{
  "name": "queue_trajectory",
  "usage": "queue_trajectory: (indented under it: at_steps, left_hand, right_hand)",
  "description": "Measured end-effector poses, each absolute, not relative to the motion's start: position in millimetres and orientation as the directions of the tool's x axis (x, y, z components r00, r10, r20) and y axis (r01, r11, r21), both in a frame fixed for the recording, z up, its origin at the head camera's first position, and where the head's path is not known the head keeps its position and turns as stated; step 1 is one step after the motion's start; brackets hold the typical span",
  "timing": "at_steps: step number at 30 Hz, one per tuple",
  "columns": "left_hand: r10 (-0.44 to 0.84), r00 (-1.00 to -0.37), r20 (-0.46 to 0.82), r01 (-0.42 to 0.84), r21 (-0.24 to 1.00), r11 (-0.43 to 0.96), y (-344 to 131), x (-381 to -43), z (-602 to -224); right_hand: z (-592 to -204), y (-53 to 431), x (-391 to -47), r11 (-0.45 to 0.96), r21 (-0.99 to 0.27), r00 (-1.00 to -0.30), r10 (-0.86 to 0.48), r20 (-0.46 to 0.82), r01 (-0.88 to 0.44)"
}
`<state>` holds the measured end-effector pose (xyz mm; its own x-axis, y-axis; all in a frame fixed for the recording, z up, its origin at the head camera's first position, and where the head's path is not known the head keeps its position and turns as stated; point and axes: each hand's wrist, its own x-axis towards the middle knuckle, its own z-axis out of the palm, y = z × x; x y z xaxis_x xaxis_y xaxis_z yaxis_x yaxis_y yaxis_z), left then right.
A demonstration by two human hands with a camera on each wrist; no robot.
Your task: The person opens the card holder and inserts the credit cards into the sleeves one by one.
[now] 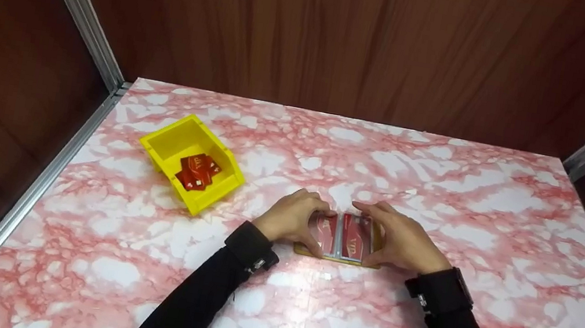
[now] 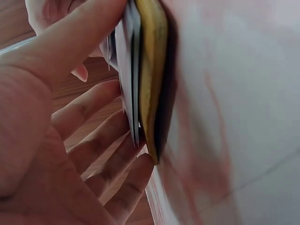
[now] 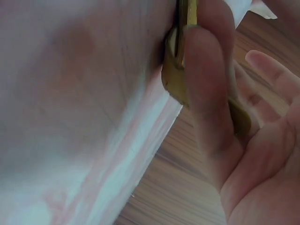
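A yellow-covered card holder (image 1: 336, 260) lies spread open on the table, with clear plastic sleeves at its left and right. A red card (image 1: 326, 231) shows in the left sleeve, and another red card (image 1: 354, 239) marked VIP in the right one. My left hand (image 1: 293, 217) grips the holder's left side, its thumb at the near edge and fingers at the far edge. Opposite it, my right hand (image 1: 408, 242) holds the right side the same way. Seen in the left wrist view, the sleeves stand slightly off the yellow cover (image 2: 153, 56). In the right wrist view, the thumb lies over the cover's end (image 3: 173, 84).
To the left of the hands stands a yellow plastic bin (image 1: 170, 139), turned at an angle, with several red cards (image 1: 196, 169) inside. The table (image 1: 443, 176) has a red and white marbled top. Brown wood-grain panels (image 1: 319, 33) enclose its back and sides.
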<state>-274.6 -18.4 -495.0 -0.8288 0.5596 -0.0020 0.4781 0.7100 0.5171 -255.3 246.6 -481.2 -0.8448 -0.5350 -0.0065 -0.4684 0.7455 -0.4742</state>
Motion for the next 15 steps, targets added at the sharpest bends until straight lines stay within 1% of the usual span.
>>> queue_trajectory:
  at_steps: [3,9,15]
  left_hand:
    - [0.560,-0.828,0.004,0.481,0.518,0.707,-16.6,-275.3,-494.8]
    - [0.549,-0.836,0.006,0.471,0.524,0.710,-17.8,-274.1,-496.8]
    - [0.547,-0.837,0.011,0.469,0.530,0.707,-19.5,-275.0,-496.5]
  right_hand:
    - [-482.9,249.2,-257.1,0.728,-0.504,-0.844,-0.536,0.004,-0.465]
    - [-487.1,251.9,-260.6,0.700,-0.573,-0.844,-0.535,-0.026,-0.426]
    - [-489.8,254.6,-264.6,0.670,-0.620,-0.843,-0.538,-0.028,-0.407]
